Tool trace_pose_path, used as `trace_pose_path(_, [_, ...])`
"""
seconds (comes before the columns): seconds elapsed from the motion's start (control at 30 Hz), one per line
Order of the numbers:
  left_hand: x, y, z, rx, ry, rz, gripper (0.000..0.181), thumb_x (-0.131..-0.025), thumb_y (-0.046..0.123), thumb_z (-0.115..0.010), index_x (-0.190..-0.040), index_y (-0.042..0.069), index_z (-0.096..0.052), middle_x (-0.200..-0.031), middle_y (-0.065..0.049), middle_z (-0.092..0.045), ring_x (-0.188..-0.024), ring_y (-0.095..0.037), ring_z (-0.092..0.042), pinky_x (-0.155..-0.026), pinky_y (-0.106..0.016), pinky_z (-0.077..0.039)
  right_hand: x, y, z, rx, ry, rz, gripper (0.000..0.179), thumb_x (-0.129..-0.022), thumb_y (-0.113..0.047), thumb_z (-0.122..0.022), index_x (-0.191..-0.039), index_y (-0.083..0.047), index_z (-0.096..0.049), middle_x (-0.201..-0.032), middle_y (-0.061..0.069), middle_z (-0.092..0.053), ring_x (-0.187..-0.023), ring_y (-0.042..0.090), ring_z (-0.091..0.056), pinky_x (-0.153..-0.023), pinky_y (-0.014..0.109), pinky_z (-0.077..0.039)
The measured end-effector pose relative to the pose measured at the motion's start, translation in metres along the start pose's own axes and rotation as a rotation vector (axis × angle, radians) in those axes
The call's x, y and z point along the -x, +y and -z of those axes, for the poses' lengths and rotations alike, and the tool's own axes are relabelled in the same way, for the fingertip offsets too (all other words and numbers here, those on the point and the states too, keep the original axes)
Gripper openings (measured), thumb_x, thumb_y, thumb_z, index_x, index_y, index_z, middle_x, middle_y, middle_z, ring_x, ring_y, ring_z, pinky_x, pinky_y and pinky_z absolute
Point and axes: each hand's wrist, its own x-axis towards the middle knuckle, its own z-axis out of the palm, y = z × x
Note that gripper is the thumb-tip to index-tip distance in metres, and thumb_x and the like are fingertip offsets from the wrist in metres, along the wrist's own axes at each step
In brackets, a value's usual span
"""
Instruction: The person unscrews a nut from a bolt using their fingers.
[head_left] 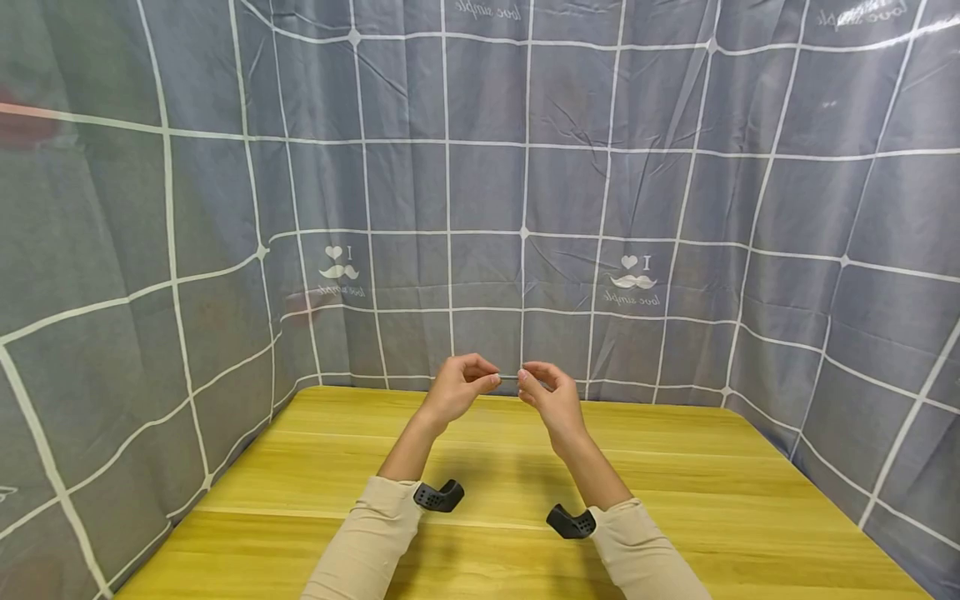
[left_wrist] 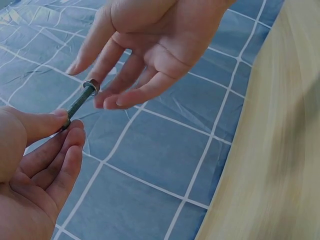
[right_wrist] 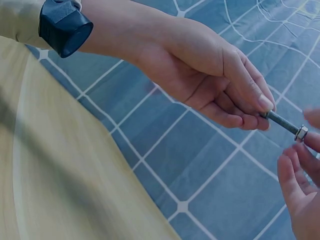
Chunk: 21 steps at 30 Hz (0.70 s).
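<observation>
In the head view my left hand (head_left: pixel 453 390) and right hand (head_left: pixel 557 402) meet above the far part of the table, a thin bolt (head_left: pixel 509 377) between them. The left wrist view has the left hand's thumb and fingers pinching one end of this threaded metal bolt (left_wrist: pixel 78 103). Its other end carries a hex piece with a flat ring (right_wrist: pixel 301 133); whether nut or bolt head, I cannot tell. One right-hand finger (left_wrist: pixel 102 75) touches that hex end, the thumb held apart from it and the other fingers loosely bent. The left fingertips hide the bolt's gripped end.
Below the hands lies a yellow wood-grain table (head_left: pixel 480 533). A grey curtain with white grid lines (head_left: pixel 487 192) hangs behind it and along both sides. Black wrist devices (head_left: pixel 439 496) are worn at the cuffs of the beige sleeves (head_left: pixel 367 542).
</observation>
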Motion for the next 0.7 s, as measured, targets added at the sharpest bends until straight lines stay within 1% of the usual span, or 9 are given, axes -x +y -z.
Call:
trace_pose_path(0.07, [-0.0005, -0.0008, -0.0004, 0.001, -0.001, -0.004, 0.01, -0.099, 0.004, -0.071, -0.105, -0.003, -0.073, -0.1, -0.017, -0.075, -0.091, -0.026, -0.073, -0.088, -0.049, -0.058, 0.0, -0.0001, 0.0003, -0.011, 0.007, -0.011, 0.02, -0.101, -0.005, -0.068, -0.117, 0.008, -0.066, -0.105, 0.016, -0.066, -0.095, 0.024, -0.066, -0.088, 0.034, -0.058])
trace_pose_path(0.13, [-0.0006, -0.001, -0.0002, 0.006, 0.001, -0.003, 0.011, -0.099, 0.004, -0.071, -0.106, -0.004, -0.073, -0.099, -0.015, -0.075, -0.091, -0.026, -0.073, -0.088, -0.048, -0.058, 0.0006, -0.0007, 0.0005, -0.015, -0.002, -0.018, 0.02, -0.101, -0.002, -0.067, -0.116, 0.012, -0.065, -0.104, 0.014, -0.066, -0.093, 0.021, -0.067, -0.088, 0.031, -0.057])
trace_pose_path(0.2, [-0.001, -0.0012, 0.0, 0.01, 0.004, 0.001, 0.01, -0.099, 0.003, -0.07, -0.106, -0.004, -0.073, -0.099, -0.014, -0.075, -0.091, -0.025, -0.073, -0.088, -0.046, -0.058, 0.0004, -0.0006, 0.0008, -0.033, -0.017, -0.015, 0.023, -0.1, 0.003, -0.065, -0.12, 0.015, -0.063, -0.112, 0.016, -0.065, -0.095, 0.02, -0.067, -0.091, 0.031, -0.056])
trace_pose_path(0.27, [-0.0007, -0.0014, 0.0009, 0.013, 0.007, 0.005, 0.01, -0.099, 0.003, -0.07, -0.105, -0.004, -0.072, -0.099, -0.017, -0.075, -0.091, -0.025, -0.073, -0.088, -0.044, -0.058, 0.0008, -0.0011, 0.0, -0.043, -0.03, -0.013, 0.027, -0.1, 0.004, -0.065, -0.125, 0.013, -0.061, -0.119, 0.016, -0.064, -0.099, 0.02, -0.067, -0.094, 0.033, -0.055])
trace_pose_path(0.33, [-0.0005, -0.0011, 0.0017, 0.011, 0.002, 0.003, 0.01, -0.099, 0.003, -0.07, -0.106, -0.004, -0.072, -0.1, -0.019, -0.074, -0.091, -0.025, -0.073, -0.088, -0.042, -0.059, 0.0004, -0.0005, -0.0005, -0.046, -0.025, -0.01, 0.027, -0.101, 0.002, -0.066, -0.125, 0.011, -0.061, -0.12, 0.015, -0.064, -0.1, 0.021, -0.067, -0.094, 0.036, -0.056])
trace_pose_path(0.43, [-0.0004, -0.0019, 0.0024, 0.009, -0.001, -0.005, 0.011, -0.099, 0.004, -0.07, -0.106, -0.005, -0.072, -0.102, -0.021, -0.074, -0.091, -0.025, -0.073, -0.087, -0.043, -0.059, 0.0, 0.0006, -0.0014, -0.031, -0.011, -0.015, 0.025, -0.101, -0.004, -0.068, -0.122, 0.01, -0.063, -0.11, 0.014, -0.066, -0.099, 0.027, -0.066, -0.09, 0.036, -0.057])
trace_pose_path(0.5, [-0.0005, -0.0023, 0.0028, 0.01, -0.002, -0.004, 0.011, -0.099, 0.004, -0.07, -0.106, -0.005, -0.072, -0.101, -0.02, -0.074, -0.092, -0.025, -0.073, -0.088, -0.045, -0.058, -0.0001, 0.0012, -0.0017, -0.014, -0.005, -0.015, 0.024, -0.101, -0.005, -0.068, -0.118, 0.011, -0.065, -0.106, 0.016, -0.067, -0.099, 0.029, -0.066, -0.089, 0.033, -0.057])
trace_pose_path(0.6, [-0.0008, -0.0026, 0.0033, 0.017, -0.003, 0.002, 0.011, -0.099, 0.004, -0.07, -0.107, -0.004, -0.072, -0.101, -0.018, -0.074, -0.093, -0.026, -0.073, -0.09, -0.047, -0.057, 0.0005, 0.0016, -0.0019, 0.005, -0.01, -0.004, 0.022, -0.1, -0.002, -0.068, -0.118, 0.011, -0.066, -0.111, 0.02, -0.066, -0.102, 0.033, -0.066, -0.088, 0.031, -0.056])
trace_pose_path(0.7, [-0.001, -0.0033, 0.0035, 0.019, 0.002, 0.009, 0.011, -0.1, 0.004, -0.07, -0.107, -0.004, -0.072, -0.101, -0.017, -0.074, -0.094, -0.027, -0.073, -0.091, -0.047, -0.057, 0.0005, 0.0019, -0.0023, -0.013, -0.016, 0.01, 0.025, -0.099, 0.0, -0.068, -0.122, 0.009, -0.064, -0.122, 0.023, -0.063, -0.106, 0.033, -0.066, -0.092, 0.034, -0.056])
